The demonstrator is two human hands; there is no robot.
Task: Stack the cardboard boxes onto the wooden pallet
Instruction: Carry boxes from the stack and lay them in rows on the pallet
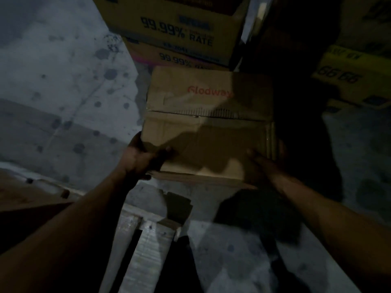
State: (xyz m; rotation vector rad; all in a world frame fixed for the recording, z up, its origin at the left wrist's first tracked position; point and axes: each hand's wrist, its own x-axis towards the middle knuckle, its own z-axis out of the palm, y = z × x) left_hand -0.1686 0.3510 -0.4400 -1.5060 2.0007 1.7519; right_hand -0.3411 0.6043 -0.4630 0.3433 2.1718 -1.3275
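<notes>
A brown cardboard box [208, 123] with red "Glodway" lettering on its top is held in front of me over the floor. My left hand [141, 158] grips its near left corner, thumb on top and fingers curled under the edge. My right hand [261, 166] holds the near right corner in deep shadow, thumb lying on top. The pale slats of the wooden pallet [146, 244] show below, between my arms. A torn scrap of cardboard [176, 210] lies at the pallet's far end.
Two stacked yellow-brown boxes [179, 28] printed "99.99% RATE" stand just beyond the held box. A yellow box [351, 75] sits at the right. Stained concrete floor [59, 81] spreads to the left. A brown board [23, 193] lies at the lower left.
</notes>
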